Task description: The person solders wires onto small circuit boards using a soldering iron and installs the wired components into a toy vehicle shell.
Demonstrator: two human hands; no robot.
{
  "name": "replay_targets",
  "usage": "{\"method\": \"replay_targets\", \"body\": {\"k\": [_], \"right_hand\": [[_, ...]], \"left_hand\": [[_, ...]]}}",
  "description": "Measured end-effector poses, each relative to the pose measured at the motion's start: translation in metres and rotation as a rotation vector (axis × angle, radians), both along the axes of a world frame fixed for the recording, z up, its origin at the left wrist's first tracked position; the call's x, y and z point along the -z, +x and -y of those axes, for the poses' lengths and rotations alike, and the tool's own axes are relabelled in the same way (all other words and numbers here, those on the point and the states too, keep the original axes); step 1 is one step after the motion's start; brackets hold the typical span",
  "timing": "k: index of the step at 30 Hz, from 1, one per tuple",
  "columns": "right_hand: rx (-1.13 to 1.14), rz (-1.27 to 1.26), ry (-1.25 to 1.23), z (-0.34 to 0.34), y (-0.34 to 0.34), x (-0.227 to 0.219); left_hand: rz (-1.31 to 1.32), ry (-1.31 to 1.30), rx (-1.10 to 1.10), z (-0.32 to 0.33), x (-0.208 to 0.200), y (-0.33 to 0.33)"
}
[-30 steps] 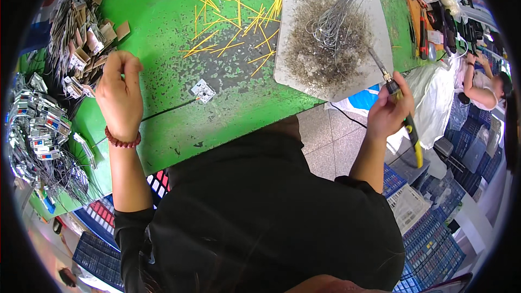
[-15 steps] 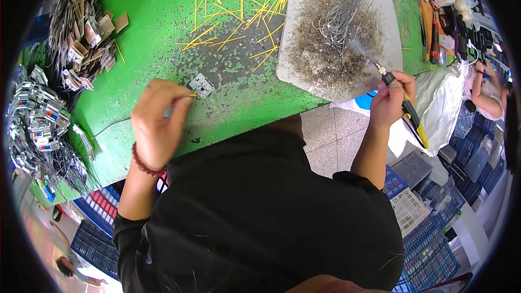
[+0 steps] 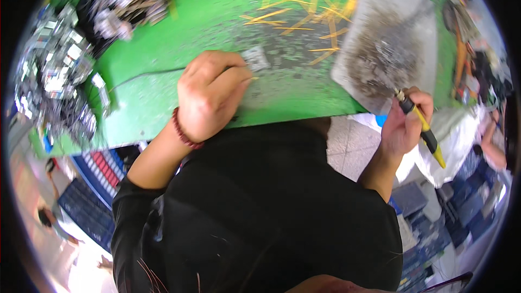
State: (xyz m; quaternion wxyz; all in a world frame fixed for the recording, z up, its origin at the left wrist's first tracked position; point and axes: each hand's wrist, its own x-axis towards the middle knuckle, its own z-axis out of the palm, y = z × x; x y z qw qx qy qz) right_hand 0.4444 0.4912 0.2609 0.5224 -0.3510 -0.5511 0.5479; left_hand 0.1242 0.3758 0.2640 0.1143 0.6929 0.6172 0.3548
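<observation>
My left hand (image 3: 214,92) is closed in a pinch over the green bench, a yellow wire end (image 3: 255,78) poking out at its fingertips. Touching or just beyond those fingers is a small, whitish, square circuit board (image 3: 255,59), blurred now. My right hand (image 3: 408,122) grips a soldering iron (image 3: 425,132) with a black and yellow handle. Its metal tip points up and left, at the near edge of a pale board (image 3: 347,78) strewn with dark residue. A tangle of thin grey wires (image 3: 393,49) lies on that board.
Loose yellow wires (image 3: 279,21) are scattered at the bench's far middle. Two heaps fill the left: brownish pieces with leads (image 3: 133,0) and silvery parts with dark wires (image 3: 59,70). Tools (image 3: 461,70) lie far right; a white sheet (image 3: 448,130) hangs beside my right hand.
The whole view has shifted and blurred, with the bench appearing farther right. The iron's tip has drawn back toward the pale board's near edge, and the smoke near it no longer shows clearly.
</observation>
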Motion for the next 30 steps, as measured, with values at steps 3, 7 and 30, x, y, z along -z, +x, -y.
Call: {"method": "replay_targets", "body": {"k": [3, 7, 30], "right_hand": [[-0.203, 0.089, 0.028, 0.018, -0.046, -0.001], [-0.246, 0.096, -0.007, 0.034, -0.088, 0.016], [-0.183, 0.266, 0.188, 0.040, -0.111, 0.036]], "left_hand": [[0.016, -0.048, -0.087, 0.009, -0.003, -0.006], [0.027, -0.046, -0.128, 0.016, 0.003, -0.004], [-0.067, 0.006, -0.228, 0.002, 0.028, 0.002]]}}
